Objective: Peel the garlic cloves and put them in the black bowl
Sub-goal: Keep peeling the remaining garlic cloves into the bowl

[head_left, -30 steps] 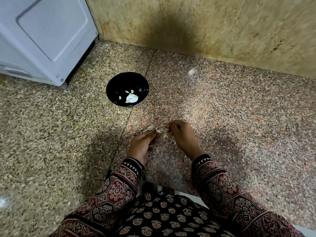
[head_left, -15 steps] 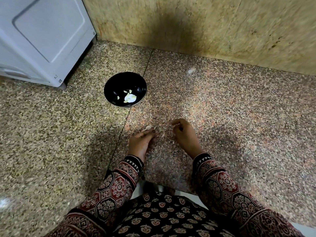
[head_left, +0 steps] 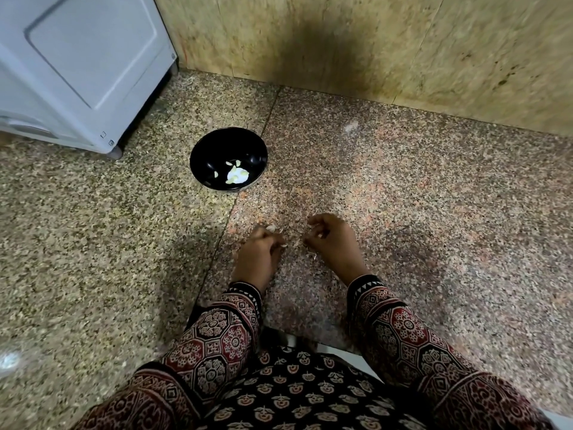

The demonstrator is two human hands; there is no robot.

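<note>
Head view: A person sits on a speckled granite floor with both hands low over the stone, patterned maroon-and-black sleeves reaching into frame from below. The left hand has its fingers curled narrow, pinching a pale garlic clove at the fingertips, just above the floor. The right hand hovers just beside it, apart from the left hand, with its fingers bent inward and thumb close to the forefinger. Motion blur makes it impossible to tell whether that hand grips anything. A few pale scraps of garlic skin lie on the floor between and just below the two hands.

The black bowl stands upright on the floor ahead of the hands and a little to the left, well apart from them, across the joint between two floor slabs. In its bottom lie several peeled cloves, whitish-yellow, gathered toward the near right side, with one small piece set slightly to the left of the rest.

A white appliance stands at the upper left, near the bowl. A mottled tan wall closes the background and carries a dark shadow.
</note>
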